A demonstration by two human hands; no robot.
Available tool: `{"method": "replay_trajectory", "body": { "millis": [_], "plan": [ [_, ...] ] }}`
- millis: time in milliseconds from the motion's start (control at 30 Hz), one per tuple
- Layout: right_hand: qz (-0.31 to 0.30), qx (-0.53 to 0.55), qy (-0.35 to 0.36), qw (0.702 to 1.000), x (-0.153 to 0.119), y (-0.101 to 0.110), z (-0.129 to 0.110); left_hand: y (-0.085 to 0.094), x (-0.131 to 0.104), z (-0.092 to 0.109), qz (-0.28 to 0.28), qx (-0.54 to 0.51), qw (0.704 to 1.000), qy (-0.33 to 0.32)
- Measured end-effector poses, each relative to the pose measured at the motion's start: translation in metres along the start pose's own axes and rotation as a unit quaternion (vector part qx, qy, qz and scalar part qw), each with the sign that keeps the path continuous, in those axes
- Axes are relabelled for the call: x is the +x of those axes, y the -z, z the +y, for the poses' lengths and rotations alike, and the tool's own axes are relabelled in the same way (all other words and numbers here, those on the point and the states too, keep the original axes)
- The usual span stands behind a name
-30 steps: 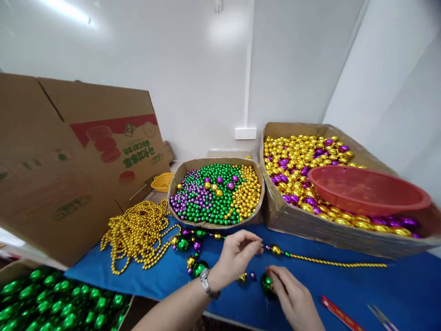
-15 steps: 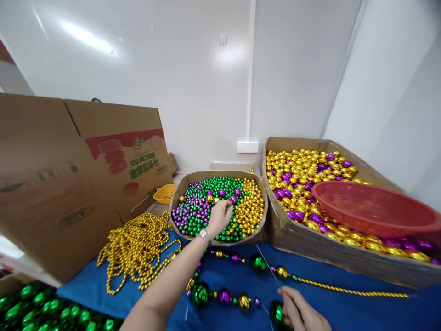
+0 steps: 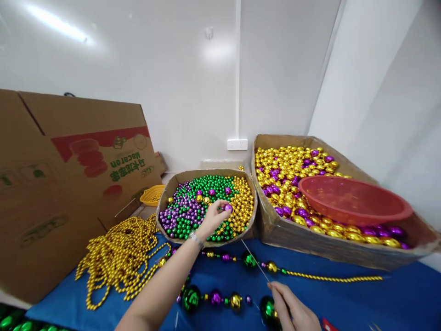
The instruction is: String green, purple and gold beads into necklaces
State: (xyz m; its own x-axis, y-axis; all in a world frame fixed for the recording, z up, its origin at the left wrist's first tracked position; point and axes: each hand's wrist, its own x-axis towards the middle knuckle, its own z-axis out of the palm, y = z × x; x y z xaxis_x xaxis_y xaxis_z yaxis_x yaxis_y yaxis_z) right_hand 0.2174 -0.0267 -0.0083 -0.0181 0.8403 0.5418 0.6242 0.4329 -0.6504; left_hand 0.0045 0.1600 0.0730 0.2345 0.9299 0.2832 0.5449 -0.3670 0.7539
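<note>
My left hand (image 3: 217, 216) is over the box of small beads, its thumb and fingers closed on a shiny purple bead (image 3: 228, 208). Under it, purple, green and gold beads (image 3: 186, 202) fill the low cardboard box (image 3: 161, 232). At the lower right, my right hand (image 3: 292, 305) pinches a long thin needle (image 3: 255, 261) that slants up to the left. A large green bead (image 3: 268, 309) is beside these fingers, partly hidden by them. The strung bead garland (image 3: 216, 298) of green, purple and gold lies in front on the blue cloth.
A heap of gold bead strands (image 3: 117, 255) lies at left, near a yellow basket (image 3: 151, 195) and a tall carton (image 3: 86, 138). On the right, a large box (image 3: 310, 250) of gold and purple beads holds a red basin (image 3: 358, 197). Blue cloth (image 3: 347, 299) covers the table.
My left hand has come up slightly from the small beads, and a purple bead now shows between its fingertips. The right hand still pinches the needle. The whole view has shifted to the right.
</note>
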Motion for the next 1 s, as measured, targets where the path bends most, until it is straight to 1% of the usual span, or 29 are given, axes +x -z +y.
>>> {"method": "replay_trajectory", "body": {
  "millis": [33,67,100,133,167,200,233,300,367,467,533,733,1000],
  "plan": [
    [0.007,-0.010,0.026,1.000,0.002,0.002,-0.001,0.001,-0.015,0.002,-0.009,-0.082,0.996,0.018],
    [0.017,-0.021,0.047,0.999,0.003,0.003,-0.003,0.001,-0.030,0.004,-0.017,-0.192,0.980,0.044],
    [0.027,-0.032,0.065,0.997,0.004,0.004,-0.004,0.002,-0.044,0.007,-0.024,-0.311,0.947,0.074],
    [0.032,-0.042,0.080,0.995,0.005,0.004,-0.006,0.002,-0.056,0.010,-0.028,-0.421,0.901,0.104],
    [0.035,-0.050,0.092,0.994,0.005,0.004,-0.008,0.001,-0.066,0.013,-0.030,-0.504,0.853,0.130],
    [0.036,-0.057,0.102,0.992,0.004,0.004,-0.010,0.000,-0.075,0.015,-0.031,-0.553,0.819,0.150],
    [0.037,-0.063,0.109,0.991,0.004,0.004,-0.012,-0.001,-0.081,0.017,-0.032,-0.582,0.796,0.163],
    [0.039,-0.071,0.118,0.990,0.003,0.004,-0.014,-0.003,-0.089,0.020,-0.029,-0.610,0.772,0.177],
    [0.039,-0.075,0.125,0.989,0.002,0.004,-0.014,-0.006,-0.092,0.022,-0.022,-0.622,0.761,0.181],
    [0.039,-0.082,0.131,0.987,0.001,0.004,-0.015,-0.008,-0.095,0.024,-0.017,-0.628,0.757,0.182],
    [0.039,-0.090,0.133,0.986,0.001,0.004,-0.014,-0.008,-0.097,0.025,-0.019,-0.625,0.759,0.181],
    [0.025,-0.104,0.145,0.984,-0.002,0.006,-0.011,-0.006,-0.100,0.027,-0.015,-0.600,0.781,0.173],
    [0.030,-0.105,0.155,0.982,-0.003,0.006,-0.010,-0.006,-0.102,0.023,-0.021,-0.597,0.781,0.180]
  ]
}}
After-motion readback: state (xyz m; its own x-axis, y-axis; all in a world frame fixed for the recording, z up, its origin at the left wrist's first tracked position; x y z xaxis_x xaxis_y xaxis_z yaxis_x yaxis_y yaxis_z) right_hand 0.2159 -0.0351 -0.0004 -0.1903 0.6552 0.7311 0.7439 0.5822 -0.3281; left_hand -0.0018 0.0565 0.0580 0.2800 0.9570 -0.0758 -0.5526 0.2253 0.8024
